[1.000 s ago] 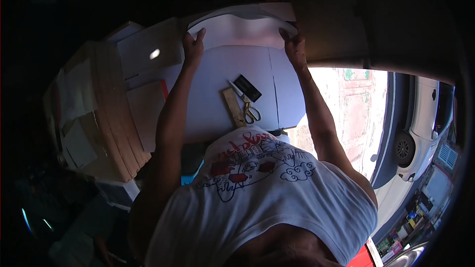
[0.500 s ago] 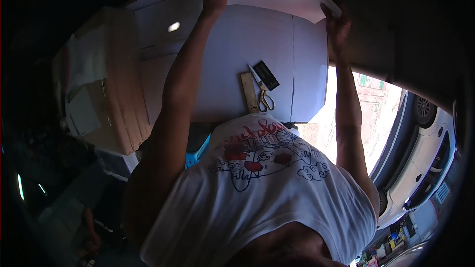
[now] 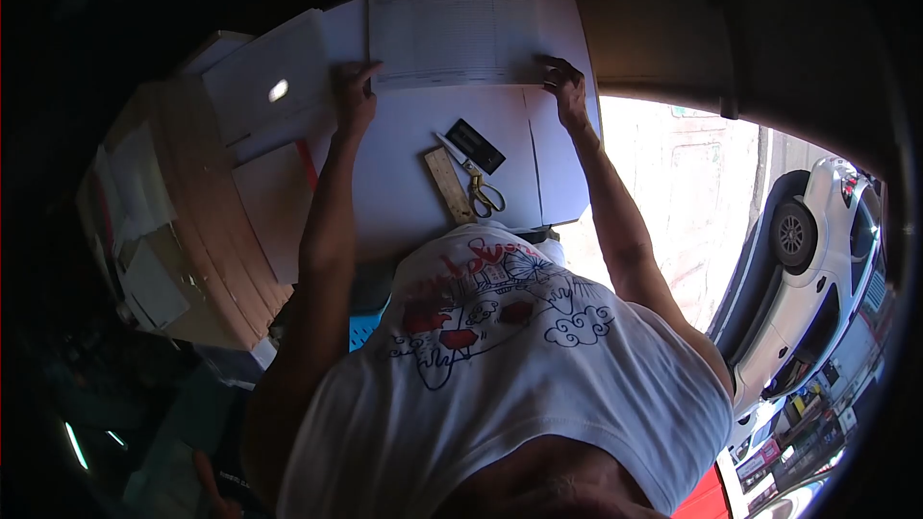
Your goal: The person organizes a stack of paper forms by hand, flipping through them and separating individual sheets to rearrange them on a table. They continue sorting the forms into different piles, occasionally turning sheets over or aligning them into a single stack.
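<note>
A white printed form with ruled rows and columns lies spread across the far part of the white work surface. At its near left corner is my left hand, fingers closed on the edge. My right hand holds the opposite near corner, its fingers bent at the paper's edge. Between my arms and closer to my body lie gold-handled scissors, open-bladed tip toward a dark rectangular block. Beside them is a short wooden strip.
Stacked white sheets or boards stand at the left, next to a brown cardboard box. A blue plastic piece shows below the table edge. A white car is parked outside at right. Another person's hand appears at lower left.
Both hands have come down and nearer to my body with the sheet. Raised and curved before, it now lies flatter, its printed side showing. The view has shifted too.
</note>
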The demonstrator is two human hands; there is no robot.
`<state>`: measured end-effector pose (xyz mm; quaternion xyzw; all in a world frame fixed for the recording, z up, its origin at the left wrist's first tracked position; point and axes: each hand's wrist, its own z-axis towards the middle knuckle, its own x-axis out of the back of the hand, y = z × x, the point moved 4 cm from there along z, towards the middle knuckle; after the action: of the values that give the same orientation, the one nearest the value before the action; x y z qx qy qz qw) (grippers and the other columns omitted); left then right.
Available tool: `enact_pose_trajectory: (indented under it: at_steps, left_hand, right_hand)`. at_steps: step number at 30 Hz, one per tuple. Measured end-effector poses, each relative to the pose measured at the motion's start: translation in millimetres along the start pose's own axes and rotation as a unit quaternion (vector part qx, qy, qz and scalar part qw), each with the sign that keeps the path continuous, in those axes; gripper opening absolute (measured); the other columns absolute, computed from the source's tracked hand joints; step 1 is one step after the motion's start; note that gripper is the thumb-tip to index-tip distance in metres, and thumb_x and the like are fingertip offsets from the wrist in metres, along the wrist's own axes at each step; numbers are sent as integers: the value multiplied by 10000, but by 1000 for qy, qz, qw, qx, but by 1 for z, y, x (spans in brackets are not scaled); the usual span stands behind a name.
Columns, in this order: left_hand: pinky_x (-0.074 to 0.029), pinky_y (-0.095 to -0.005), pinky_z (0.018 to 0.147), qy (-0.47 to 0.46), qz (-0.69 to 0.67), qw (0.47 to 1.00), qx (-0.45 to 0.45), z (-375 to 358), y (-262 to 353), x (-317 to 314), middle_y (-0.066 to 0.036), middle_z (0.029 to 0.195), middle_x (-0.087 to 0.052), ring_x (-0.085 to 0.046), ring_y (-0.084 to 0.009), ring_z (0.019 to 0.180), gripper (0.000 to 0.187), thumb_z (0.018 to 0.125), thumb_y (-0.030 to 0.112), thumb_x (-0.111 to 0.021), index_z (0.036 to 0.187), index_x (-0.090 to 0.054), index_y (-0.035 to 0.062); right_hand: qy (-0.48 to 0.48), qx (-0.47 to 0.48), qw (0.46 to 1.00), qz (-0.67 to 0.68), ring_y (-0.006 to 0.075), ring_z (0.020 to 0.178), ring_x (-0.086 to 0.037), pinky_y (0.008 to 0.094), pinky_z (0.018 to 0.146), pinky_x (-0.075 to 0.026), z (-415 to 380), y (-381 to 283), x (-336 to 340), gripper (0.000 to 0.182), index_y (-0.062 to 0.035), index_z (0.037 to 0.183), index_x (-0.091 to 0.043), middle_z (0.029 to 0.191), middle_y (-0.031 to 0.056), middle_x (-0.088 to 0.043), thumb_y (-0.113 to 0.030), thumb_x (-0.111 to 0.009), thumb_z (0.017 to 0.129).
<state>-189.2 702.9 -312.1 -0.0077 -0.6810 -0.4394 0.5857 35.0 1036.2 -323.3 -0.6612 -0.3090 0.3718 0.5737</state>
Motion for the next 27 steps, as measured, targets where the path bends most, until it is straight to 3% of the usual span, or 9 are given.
enact_pose_trajectory:
  at_steps: [2, 3, 6, 7, 10, 15, 21, 25, 27]
  left_hand:
    - [-490, -349, 788, 56, 126, 990, 31, 11, 24, 14, -142, 1026, -567, -582, -282, 891, 540, 673, -147, -537, 1139, -634, 108]
    - [-510, -362, 756, 79, 118, 990, -13, 22, 35, 10, -145, 1002, -559, -606, -278, 818, 458, 717, -80, -599, 1139, -608, 96]
    - [-523, -356, 719, -23, -106, 994, 24, 58, 96, -20, -145, 996, -576, -625, -267, 797, 319, 778, 52, -674, 1091, -625, 83]
    - [-527, -353, 708, -58, -142, 987, 54, 68, 116, -32, -157, 986, -594, -638, -260, 800, 291, 799, 143, -691, 1070, -626, 61]
    - [-531, -367, 729, -148, -220, 954, 140, 86, 163, -63, -194, 970, -641, -658, -286, 870, 453, 801, 392, -721, 1011, -626, 2]
    - [-517, -394, 797, -80, -63, 985, 139, 92, 172, -97, -241, 956, -651, -649, -373, 901, 638, 705, 497, -760, 970, -612, -64]
    - [-526, -403, 777, -84, -113, 985, 97, 83, 164, -104, -208, 900, -668, -660, -341, 849, 564, 712, 464, -764, 948, -639, -32]
    - [-513, -392, 797, -153, -177, 958, 165, 74, 145, -119, -186, 964, -661, -648, -318, 892, 569, 689, 453, -789, 1003, -637, 4]
    - [-500, -383, 834, -123, -145, 978, 81, 72, 147, -118, -182, 984, -652, -635, -315, 929, 584, 686, 452, -792, 1022, -629, 3]
  right_hand:
    - [60, 10, 997, -37, 180, 872, -607, 321, 730, -501, 10, 12, 0, 358, 46, 1081, -606, 1046, 128, -640, -198, -630, 820]
    - [155, -97, 975, -123, 171, 798, -589, 319, 680, -484, 17, 29, -1, 377, 48, 1081, -592, 987, 120, -648, -224, -623, 821]
    - [40, -192, 962, -187, 126, 692, -561, 243, 583, -447, 39, 29, -14, 272, -19, 1103, -583, 859, 79, -634, -135, -578, 857]
    - [-2, 48, 996, -74, 222, 694, -622, 318, 589, -486, 42, 46, -12, 239, -22, 1068, -575, 840, 123, -654, -116, -573, 849]
    - [73, -82, 884, -455, 346, 879, -647, 420, 756, -515, 38, -34, -63, 255, -28, 1069, -574, 942, 183, -660, -145, -540, 846]
    - [7, -53, 886, -460, 414, 871, -609, 490, 765, -499, 15, -46, -94, 304, -26, 1053, -539, 1013, 186, -600, -14, -558, 750]
    - [33, -17, 929, -367, 425, 872, -613, 477, 768, -503, 8, -12, -78, 331, -39, 1088, -489, 987, 198, -608, -35, -569, 767]
    - [1, -92, 960, -266, 358, 947, -632, 409, 795, -497, 18, 9, -56, 350, 1, 1132, -431, 972, 202, -639, -115, -591, 843]
    - [-16, -65, 992, -108, 306, 948, -619, 382, 809, -486, 14, 12, -49, 399, 27, 1166, -429, 990, 176, -633, -204, -578, 876]
